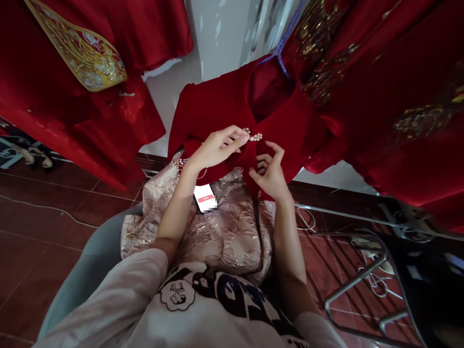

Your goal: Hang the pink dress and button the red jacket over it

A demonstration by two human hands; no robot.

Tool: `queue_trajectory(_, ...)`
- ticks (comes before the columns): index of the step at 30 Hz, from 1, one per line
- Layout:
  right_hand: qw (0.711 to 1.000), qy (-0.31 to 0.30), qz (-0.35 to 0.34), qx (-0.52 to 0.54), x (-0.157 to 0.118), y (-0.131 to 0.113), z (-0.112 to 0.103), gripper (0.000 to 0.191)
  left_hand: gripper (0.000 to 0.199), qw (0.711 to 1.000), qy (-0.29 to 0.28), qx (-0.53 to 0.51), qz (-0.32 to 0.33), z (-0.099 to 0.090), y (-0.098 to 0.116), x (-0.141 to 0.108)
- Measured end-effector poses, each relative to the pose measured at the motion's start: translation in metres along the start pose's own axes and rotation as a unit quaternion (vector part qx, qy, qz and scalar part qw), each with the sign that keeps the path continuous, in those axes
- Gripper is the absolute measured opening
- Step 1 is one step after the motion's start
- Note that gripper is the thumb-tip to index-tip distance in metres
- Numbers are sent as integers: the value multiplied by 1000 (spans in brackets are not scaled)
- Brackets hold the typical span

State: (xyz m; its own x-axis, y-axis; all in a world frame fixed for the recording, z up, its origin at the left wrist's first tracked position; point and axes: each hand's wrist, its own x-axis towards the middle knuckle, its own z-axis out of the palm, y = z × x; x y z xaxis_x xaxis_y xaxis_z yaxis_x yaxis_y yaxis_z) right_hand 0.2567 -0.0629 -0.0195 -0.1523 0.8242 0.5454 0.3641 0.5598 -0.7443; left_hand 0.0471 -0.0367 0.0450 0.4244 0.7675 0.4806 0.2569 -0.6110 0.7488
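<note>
A dark red jacket (210, 106) hangs in front of me on a blue hanger (279, 50), its collar at the top. My left hand (223, 145) is at the front opening, thumb and forefinger pinched on a beaded fastener (256, 137) with pearl-like beads. Just to the right and lower, my right hand (270, 171) rests against the jacket front. Its fingers are curved but apart, with the forefinger raised. Cloth folds partly hide what lies under both hands. Strings of beads (180, 162) hang by the jacket's left sleeve end.
Shiny pink-gold patterned fabric (224, 232) covers my lap, with a lit phone (205, 198) on it. Red embroidered garments (94, 63) hang at left and right. A metal-framed chair (355, 280) stands at the lower right. Cables (54, 209) cross the tiled floor (32, 256).
</note>
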Motion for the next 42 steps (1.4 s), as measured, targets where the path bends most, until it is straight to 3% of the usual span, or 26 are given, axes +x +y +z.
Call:
queue_trajectory(4,999,-6,23,30,-3,-1,1,62,23,998,-25,29,-43,-5,-4,-2)
queue_trajectory(8,996,-25,22,78,-2,-14,-7,50,21,978,-197,25,-62,-3,-12,-4)
queue_trajectory(12,996,-26,8,84,-4,-22,-16,46,63,973,-215,60,-54,0,-17,-7)
queue_trajectory(14,997,-22,11,69,-4,-25,-17,47,70,967,-249,47,-38,-1,-13,-9)
queue_trajectory(17,998,-36,30,51,-5,-32,-16,45,48,929,-368,-19,-41,-8,-4,-12)
queue_trajectory(19,998,-42,29,34,-5,-40,-17,36,29,913,-400,-48,-60,-13,0,-12)
queue_trajectory(23,999,-3,-27,-30,-8,-60,-20,17,35,937,-338,-22,-90,-20,-1,-12)
queue_trajectory(25,998,-17,-42,-46,-10,-67,-20,15,34,945,-315,-14,-83,-22,0,-12)
queue_trajectory(29,996,-80,-29,-28,-14,-69,-10,26,27,945,-321,-27,-54,-28,10,-12)
queue_trajectory(32,997,-78,-16,-21,-15,-65,1,35,27,935,-353,-1,-43,-32,15,-13)
queue_trajectory(36,997,-75,-5,3,-14,-60,14,38,19,947,-314,10,-63,-33,9,-14)
queue_trajectory(39,997,-71,-2,5,-13,-58,16,33,13,965,-247,26,-84,-33,0,-15)
queue_trajectory(42,998,-66,2,4,-12,-57,12,29,6,987,-80,110,-84,-39,-7,-15)
